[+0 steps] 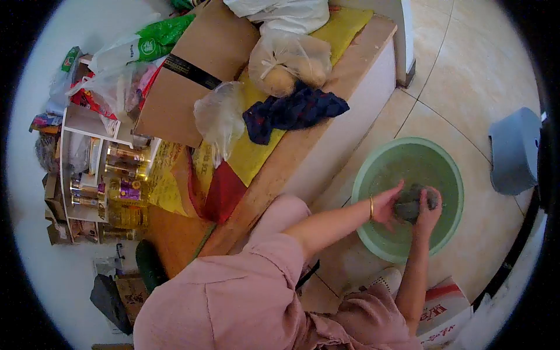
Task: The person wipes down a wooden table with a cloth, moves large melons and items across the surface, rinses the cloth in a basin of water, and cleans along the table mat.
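Note:
A light green basin (pixel 363 233) holding water stands on the tiled floor. Inside its rim, my right hand (pixel 430 211) has its fingers wrapped round a dark grey-green rounded object (pixel 410 204), too unclear to name. At the object's left side is my left hand (pixel 385 207), a gold bangle on its wrist, thumb raised and fingers apart. The palm faces the object and seems to touch it. Part of the object is hidden by the fingers.
Left of the basin, a wooden-edged platform (pixel 326 125) bears a cardboard box (pixel 198 52), a dark blue cloth (pixel 294 114) and plastic bags. A grey-blue stool (pixel 514 151) stands at the right. Near my feet lies a white and red printed bag (pixel 446 312).

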Motion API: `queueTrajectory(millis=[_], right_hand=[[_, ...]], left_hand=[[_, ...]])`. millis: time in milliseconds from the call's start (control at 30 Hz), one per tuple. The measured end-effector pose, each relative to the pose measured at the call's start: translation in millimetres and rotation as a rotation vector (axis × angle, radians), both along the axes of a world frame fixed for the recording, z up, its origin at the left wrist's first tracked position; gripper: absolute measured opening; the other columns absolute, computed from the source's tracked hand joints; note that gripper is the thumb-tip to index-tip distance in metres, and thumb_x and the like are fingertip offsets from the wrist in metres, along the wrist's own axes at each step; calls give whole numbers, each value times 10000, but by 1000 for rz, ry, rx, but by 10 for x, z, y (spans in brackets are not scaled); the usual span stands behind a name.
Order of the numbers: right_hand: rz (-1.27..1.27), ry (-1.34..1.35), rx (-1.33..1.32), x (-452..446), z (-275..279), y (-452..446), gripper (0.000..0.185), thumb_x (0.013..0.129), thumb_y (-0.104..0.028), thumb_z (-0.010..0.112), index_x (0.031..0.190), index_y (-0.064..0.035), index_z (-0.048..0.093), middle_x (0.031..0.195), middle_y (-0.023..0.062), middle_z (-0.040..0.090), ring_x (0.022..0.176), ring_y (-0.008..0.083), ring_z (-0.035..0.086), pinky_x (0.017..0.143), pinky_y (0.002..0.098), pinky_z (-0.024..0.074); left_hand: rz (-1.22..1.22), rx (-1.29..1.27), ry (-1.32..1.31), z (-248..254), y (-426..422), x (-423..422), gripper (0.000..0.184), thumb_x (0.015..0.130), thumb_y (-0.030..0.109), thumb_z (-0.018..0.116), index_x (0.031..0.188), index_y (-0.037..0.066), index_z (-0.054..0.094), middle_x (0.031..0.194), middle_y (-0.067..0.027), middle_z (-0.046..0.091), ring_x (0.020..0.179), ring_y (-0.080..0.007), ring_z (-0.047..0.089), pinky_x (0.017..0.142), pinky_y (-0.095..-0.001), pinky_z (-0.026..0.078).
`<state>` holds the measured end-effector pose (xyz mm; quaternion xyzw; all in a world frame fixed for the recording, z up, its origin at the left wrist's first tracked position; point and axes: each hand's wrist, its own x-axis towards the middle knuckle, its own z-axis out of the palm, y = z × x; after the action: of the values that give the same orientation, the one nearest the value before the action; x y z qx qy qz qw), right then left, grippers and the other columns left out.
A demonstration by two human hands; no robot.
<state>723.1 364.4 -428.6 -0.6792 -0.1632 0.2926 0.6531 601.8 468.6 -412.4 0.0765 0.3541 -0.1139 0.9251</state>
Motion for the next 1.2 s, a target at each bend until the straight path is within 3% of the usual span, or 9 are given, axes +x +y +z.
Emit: queueTrajectory(millis=[133, 333, 400, 500, 700, 933, 1033, 1100, 1200], right_hand=[[117, -270, -39, -226, -7, 10, 256, 802, -232, 665, 931, -25, 586, 928, 72, 598, 865, 185, 543, 792, 304, 426], [-287, 476, 67, -234, -170, 75, 424, 831, -305, 618, 1137, -36, 500, 1076, 109, 548, 965, 241, 542, 844, 392, 445], [-304, 740, 87, -191, -374, 52, 478, 850, -312, 586, 1222, -49, 440, 1144, 125, 514, 1000, 260, 534, 840, 417, 462], [-159, 946, 219, -167, -777, -32, 299, 871, -298, 535, 1095, -101, 522, 1040, 63, 576, 946, 212, 575, 802, 359, 492], [170, 1301, 96, -238, -1052, -204, 377, 912, -372, 404, 1151, -98, 505, 1117, 71, 555, 984, 238, 558, 820, 413, 492], [193, 1191, 70, -279, -400, 8, 422, 888, -392, 468, 1190, -99, 493, 1159, 73, 536, 1034, 230, 534, 863, 398, 461], [141, 679, 124, -241, -184, 57, 525, 853, -412, 532, 1248, -76, 455, 1205, 88, 498, 1103, 244, 482, 951, 385, 378], [97, 159, 244, -244, 24, 79, 585, 823, -389, 586, 1277, -58, 424, 1222, 100, 472, 1145, 254, 433, 1000, 377, 305], [281, -442, 246, -247, 18, 6, 551, 808, -341, 614, 1241, -46, 443, 1204, 101, 481, 1114, 261, 447, 981, 384, 324]], left_hand=[[187, 6, -26, -180, -117, 207, 564, 787, 574, 558, 1097, 103, 564, 1077, -66, 610, 943, -237, 594, 860, -414, 461], [397, 938, 352, -631, -200, 411, 405, 775, 360, 641, 997, 25, 591, 1006, -89, 627, 834, -208, 616, 761, -334, 494], [122, 1549, 426, -437, -224, 394, 375, 737, 284, 662, 1000, 26, 588, 988, -153, 619, 872, -252, 614, 778, -342, 483], [-165, 1780, 324, -144, -241, 365, 419, 698, 265, 682, 1035, 38, 577, 936, -191, 596, 879, -325, 588, 779, -379, 471], [-678, 2035, 7, -53, -280, 247, 428, 671, 239, 684, 1061, 95, 579, 899, -178, 547, 832, -359, 552, 748, -431, 458], [-469, 1979, -9, -96, -68, 194, 368, 690, 203, 660, 1021, 62, 578, 905, -157, 577, 844, -319, 582, 745, -410, 473], [-143, 1444, 273, -173, 28, 265, 257, 749, 204, 620, 951, 50, 588, 875, -123, 619, 805, -269, 610, 728, -393, 487], [263, 338, 312, -410, -30, 239, 203, 802, 232, 578, 916, 65, 598, 844, -83, 639, 758, -232, 617, 730, -375, 499], [430, 33, 126, -578, -34, 221, 210, 829, 250, 544, 926, 74, 603, 869, -64, 633, 778, -217, 611, 750, -356, 502]])
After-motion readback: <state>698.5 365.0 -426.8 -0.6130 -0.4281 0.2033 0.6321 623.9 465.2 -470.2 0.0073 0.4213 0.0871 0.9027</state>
